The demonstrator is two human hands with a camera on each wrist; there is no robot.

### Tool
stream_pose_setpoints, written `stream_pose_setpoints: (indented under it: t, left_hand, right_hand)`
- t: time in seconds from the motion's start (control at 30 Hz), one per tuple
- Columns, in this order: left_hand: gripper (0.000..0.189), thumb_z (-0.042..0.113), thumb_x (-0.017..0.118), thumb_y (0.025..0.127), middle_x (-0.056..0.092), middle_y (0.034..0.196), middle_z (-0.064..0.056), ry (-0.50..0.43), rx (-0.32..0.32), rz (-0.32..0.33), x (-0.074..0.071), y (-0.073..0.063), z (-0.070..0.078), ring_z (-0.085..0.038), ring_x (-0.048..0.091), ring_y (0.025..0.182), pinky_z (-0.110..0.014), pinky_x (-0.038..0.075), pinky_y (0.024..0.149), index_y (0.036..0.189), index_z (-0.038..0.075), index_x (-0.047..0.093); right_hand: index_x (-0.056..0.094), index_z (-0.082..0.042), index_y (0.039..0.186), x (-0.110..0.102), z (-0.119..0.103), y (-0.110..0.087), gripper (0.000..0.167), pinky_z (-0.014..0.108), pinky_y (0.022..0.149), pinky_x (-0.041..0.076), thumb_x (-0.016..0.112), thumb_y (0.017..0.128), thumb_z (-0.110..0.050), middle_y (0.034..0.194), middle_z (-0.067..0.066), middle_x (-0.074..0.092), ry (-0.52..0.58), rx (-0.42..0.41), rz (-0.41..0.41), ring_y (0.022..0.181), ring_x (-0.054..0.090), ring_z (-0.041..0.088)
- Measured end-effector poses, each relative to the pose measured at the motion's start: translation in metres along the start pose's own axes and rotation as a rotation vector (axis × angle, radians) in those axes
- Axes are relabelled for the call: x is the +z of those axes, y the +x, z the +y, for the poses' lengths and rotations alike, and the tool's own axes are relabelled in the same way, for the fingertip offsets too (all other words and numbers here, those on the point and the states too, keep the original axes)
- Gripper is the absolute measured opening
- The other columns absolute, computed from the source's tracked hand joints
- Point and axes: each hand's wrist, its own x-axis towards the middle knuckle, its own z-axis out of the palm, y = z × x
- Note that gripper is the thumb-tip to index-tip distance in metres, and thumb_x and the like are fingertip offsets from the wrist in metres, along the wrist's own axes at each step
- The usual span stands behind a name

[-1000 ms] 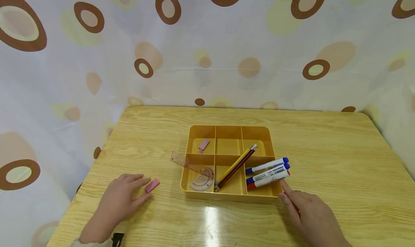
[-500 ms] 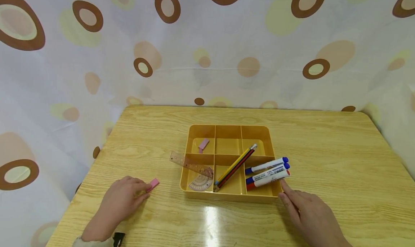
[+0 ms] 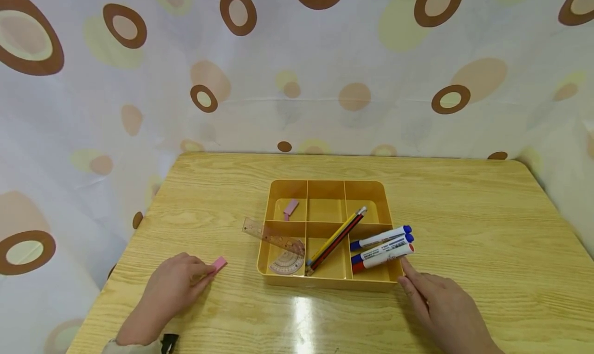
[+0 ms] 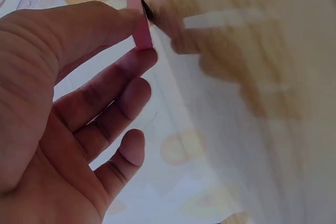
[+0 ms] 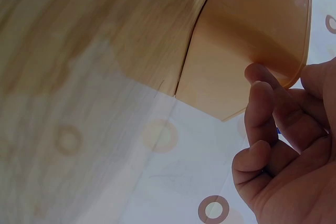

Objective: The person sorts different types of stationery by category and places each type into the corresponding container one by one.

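Note:
My left hand [image 3: 174,287] pinches a small pink eraser [image 3: 219,264] between thumb and fingers, low over the table to the left of the box. In the left wrist view the eraser [image 4: 139,23] stands on edge between the thumb and a fingertip, while the other fingers are loosely bent. At the right sits a yellow divided storage box [image 3: 329,283]. My right hand [image 3: 447,310] holds its near right corner, thumb on the near side and index finger along the right wall. The right wrist view shows fingertips against the box's outer wall [image 5: 247,35].
Three markers [image 3: 382,256] lean over the box's right rim. Pencils [image 3: 336,240] lie across the middle compartments. A clear ruler [image 3: 271,234] juts out leftward above a protractor [image 3: 287,262]. Pink erasers [image 3: 291,207] lie in the back left compartment. A patterned curtain [image 3: 297,122] rises behind the table.
My left hand's thumb and fingers have closed from around the eraser to a pinch on it. The eraser is almost where it was. The right hand and the box have stayed put.

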Motion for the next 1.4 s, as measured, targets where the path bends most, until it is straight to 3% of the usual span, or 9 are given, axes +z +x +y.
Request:
stream_pose_setpoints:
  t: [0.3, 0.6, 0.73, 1.0, 1.4]
  left_hand:
    - [0.017, 0.011, 0.089, 0.078, 0.067, 0.081, 0.011, -0.038, 0.012, 0.060, -0.003, 0.006, -0.004, -0.007, 0.055, 0.073, -0.025, 0.048, 0.060, 0.094, 0.017, 0.086]
    - [0.022, 0.000, 0.089, 0.069, 0.067, 0.083, 0.003, -0.092, 0.154, 0.274, -0.015, 0.026, -0.012, -0.013, 0.057, 0.072, -0.026, 0.050, 0.057, 0.090, 0.008, 0.085]
    - [0.025, -0.004, 0.089, 0.068, 0.067, 0.084, 0.001, -0.132, 0.183, 0.316, -0.024, 0.040, -0.017, -0.014, 0.059, 0.071, -0.026, 0.049, 0.057, 0.091, 0.005, 0.084]
    - [0.022, -0.004, 0.086, 0.073, 0.070, 0.086, -0.004, -0.158, 0.220, 0.327, -0.041, 0.067, -0.016, -0.019, 0.065, 0.076, -0.030, 0.053, 0.062, 0.093, 0.004, 0.084]
    - [0.022, -0.004, 0.085, 0.079, 0.073, 0.094, -0.005, -0.202, 0.321, 0.229, -0.051, 0.118, 0.001, -0.021, 0.065, 0.083, -0.036, 0.054, 0.065, 0.100, 0.003, 0.083]
  right_hand:
    - [0.063, -0.003, 0.141, 0.000, -0.001, 0.000, 0.048, 0.059, 0.086, 0.058, 0.069, 0.101, -0.029, 0.110, 0.014, 0.079, 0.000, 0.002, -0.006, 0.095, 0.074, 0.035]
    - [0.062, -0.004, 0.142, -0.001, 0.000, 0.000, 0.048, 0.059, 0.086, 0.059, 0.068, 0.102, -0.029, 0.109, 0.013, 0.079, 0.000, 0.000, 0.006, 0.095, 0.074, 0.036]
    - [0.063, -0.005, 0.141, -0.001, 0.000, -0.001, 0.047, 0.059, 0.085, 0.059, 0.069, 0.101, -0.028, 0.108, 0.012, 0.079, 0.009, -0.009, 0.022, 0.095, 0.074, 0.036]
    - [0.063, -0.006, 0.141, -0.001, 0.000, -0.002, 0.046, 0.059, 0.086, 0.059, 0.068, 0.102, -0.029, 0.107, 0.011, 0.080, 0.008, -0.008, 0.016, 0.095, 0.074, 0.035]
    - [0.066, -0.005, 0.139, 0.000, 0.000, -0.002, 0.046, 0.056, 0.083, 0.060, 0.073, 0.098, -0.025, 0.103, 0.008, 0.080, 0.008, -0.040, 0.067, 0.090, 0.075, 0.031]
